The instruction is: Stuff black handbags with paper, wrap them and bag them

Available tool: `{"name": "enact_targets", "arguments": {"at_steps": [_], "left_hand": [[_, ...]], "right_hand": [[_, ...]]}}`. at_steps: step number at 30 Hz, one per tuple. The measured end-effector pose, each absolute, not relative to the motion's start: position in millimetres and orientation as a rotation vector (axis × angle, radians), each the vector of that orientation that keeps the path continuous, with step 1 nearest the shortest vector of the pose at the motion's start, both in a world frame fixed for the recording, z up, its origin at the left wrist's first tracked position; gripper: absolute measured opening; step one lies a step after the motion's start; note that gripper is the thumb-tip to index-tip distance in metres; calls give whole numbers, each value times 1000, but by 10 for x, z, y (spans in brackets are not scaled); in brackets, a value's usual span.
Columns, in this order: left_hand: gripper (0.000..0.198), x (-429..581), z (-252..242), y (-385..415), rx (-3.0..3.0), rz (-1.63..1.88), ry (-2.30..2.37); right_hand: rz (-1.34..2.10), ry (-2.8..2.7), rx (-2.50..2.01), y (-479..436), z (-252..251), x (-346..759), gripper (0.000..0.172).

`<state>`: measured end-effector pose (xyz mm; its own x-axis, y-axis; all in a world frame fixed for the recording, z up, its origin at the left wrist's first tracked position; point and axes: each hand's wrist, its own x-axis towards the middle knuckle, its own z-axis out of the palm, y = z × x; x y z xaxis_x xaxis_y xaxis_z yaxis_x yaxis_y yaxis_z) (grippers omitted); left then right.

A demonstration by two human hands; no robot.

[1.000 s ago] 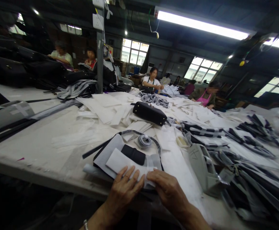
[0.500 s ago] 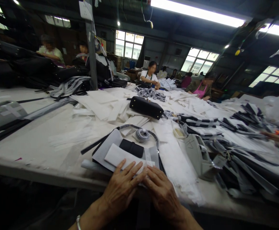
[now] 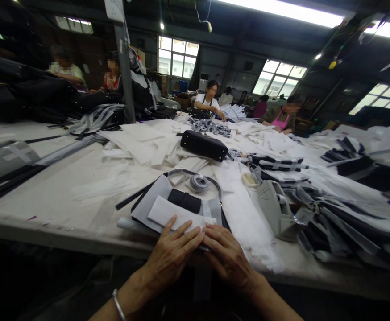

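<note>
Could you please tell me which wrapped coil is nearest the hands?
The lone coil just behind the small black panel; the others lie farther back, beyond or beside the black bag.

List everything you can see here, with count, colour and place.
worktable: one, whitish, foreground
strapped bag: one, black, front centre
folded sheet: one, white, on that bag
wrapped coil: one, grey, just beyond that bag
handbag: one, black, lying mid-table
loose sheets: many, white, mid-table
tape dispenser: one, grey, right of centre
bundled straps: many, black, right
heaped bags: several, black, left
post: one, grey, left of centre
tube lights: two, white, overhead
windows: several, whitish, background
other people: several, mixed clothing, background
bracelet: one, silvery, left wrist
left hand: one, bare, on the folded sheet
right hand: one, bare, beside the left
</note>
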<state>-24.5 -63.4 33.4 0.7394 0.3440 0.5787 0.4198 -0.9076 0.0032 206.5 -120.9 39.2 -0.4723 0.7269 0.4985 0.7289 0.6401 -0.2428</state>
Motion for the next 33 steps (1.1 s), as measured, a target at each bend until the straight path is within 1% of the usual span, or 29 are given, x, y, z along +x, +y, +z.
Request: {"name": "enact_targets", "arguments": {"at_steps": [4,6,7,9,10,11,13,14,15,17,19,24,29,33], "left_hand": [[39,-223,237,-627,-2731,-955,-619],[38,-205,205,-625,-2713,-1001,-629],[38,-196,197,-626,-2711,-1023,-632],[39,-182,194,-631,-2718,-1055,-635],[39,-178,196,-634,-2725,-1064,-639],[39,-174,198,-637,-2731,-1071,-643],[38,-169,195,-644,-2731,-1080,-655],[38,-167,189,-646,-2725,-1084,-667],[38,-163,180,-648,-2718,-1088,-674],[37,-150,147,-651,-2707,-1101,-682],[37,-129,102,-653,-2695,-1155,-699],[34,-73,15,-665,-2666,-1296,-746],[34,-64,17,-663,-2671,-1293,-743],[34,-107,32,-663,-2726,-1244,-731]], "right_hand": [[79,-2113,-1124,-1445,477,2041,34],[238,-1898,-1247,-1701,412,1995,21],[370,-1761,-1361,-1839,342,1962,16],[719,-1415,-1628,-2074,152,1877,24],[903,-1216,-1717,-2148,47,1829,31],[1067,-1025,-1752,-2185,-54,1779,43],[1314,-757,-1675,-2151,-213,1684,69],[1390,-687,-1610,-2095,-266,1643,75],[1438,-652,-1554,-2030,-301,1609,73],[1455,-640,-1502,-1917,-331,1564,64],[1398,-683,-1507,-1881,-330,1543,60],[1338,-756,-1581,-2090,-289,1454,61],[1391,-711,-1592,-2228,-204,1276,66],[1350,-676,-1573,-2129,59,1298,65]]}}
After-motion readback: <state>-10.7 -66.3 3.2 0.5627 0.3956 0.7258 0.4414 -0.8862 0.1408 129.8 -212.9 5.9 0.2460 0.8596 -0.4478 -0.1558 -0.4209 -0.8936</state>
